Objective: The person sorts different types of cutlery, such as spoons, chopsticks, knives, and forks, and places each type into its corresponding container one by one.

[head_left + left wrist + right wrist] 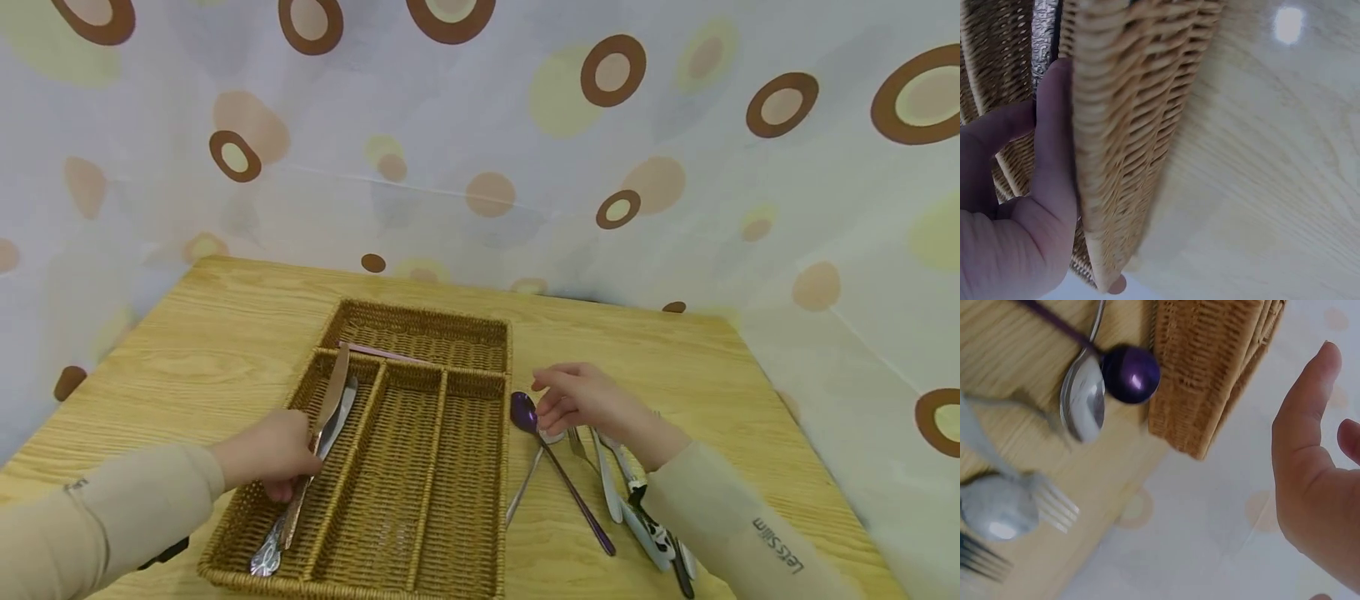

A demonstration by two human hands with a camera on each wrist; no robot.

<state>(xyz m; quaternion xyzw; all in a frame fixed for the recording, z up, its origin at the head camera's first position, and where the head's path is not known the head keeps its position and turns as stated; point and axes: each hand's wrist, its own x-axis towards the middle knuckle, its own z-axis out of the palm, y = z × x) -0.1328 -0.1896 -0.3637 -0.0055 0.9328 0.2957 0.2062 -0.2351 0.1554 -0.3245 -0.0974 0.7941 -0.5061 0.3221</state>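
In the head view my left hand (272, 450) grips a copper-toned table knife (334, 387) in the left long compartment of the wicker cutlery tray (504, 467). A silver knife (347, 410) with an ornate handle lies beside it in that compartment. In the left wrist view, thumb and finger pinch a patterned handle (1044, 37) against the tray's side wall. My right hand (596, 404) hovers right of the tray, fingers loosely bent and holding nothing. Near it lies a purple spoon (562, 471), crossing a silver spoon (1084, 400) on the table.
Forks (1057, 503), another spoon (999, 506) and several knives (609, 483) lie in a loose group under my right forearm. A thin pink utensil (382, 352) rests in the tray's back compartment. A patterned cloth (450, 225) hangs behind the wooden table (187, 350).
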